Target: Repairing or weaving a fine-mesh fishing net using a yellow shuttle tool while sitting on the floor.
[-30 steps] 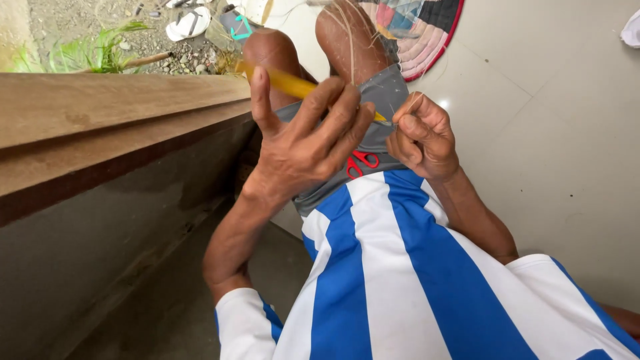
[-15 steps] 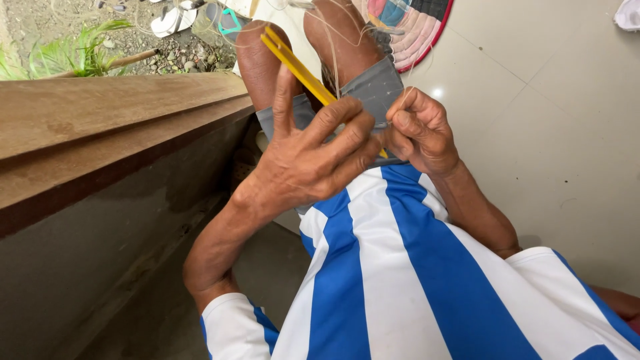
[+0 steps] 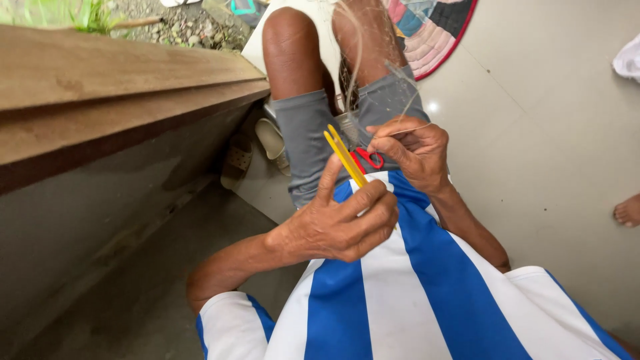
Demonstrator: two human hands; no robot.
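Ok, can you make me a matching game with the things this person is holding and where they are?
Things:
1. long flat yellow plastic tool
2. thin pale thread
3. small red-handled scissors
4. round patchwork fabric mat

Places:
A. on the floor beyond the knees
B. gripped in the left hand
C. pinched in the right hand
D. on the lap between the hands

Pairs: 1-B, 2-C, 3-D, 4-A

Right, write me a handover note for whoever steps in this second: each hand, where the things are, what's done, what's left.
Left hand: closed around a yellow netting needle, tip pointing up and away.
Right hand: pinching thin net thread just above the lap.
Fine net hangs over the knees; red-handled scissors lie on the lap between the hands.
Done: cannot tell how much is knotted.
Left: needle is not yet through the pinched thread.
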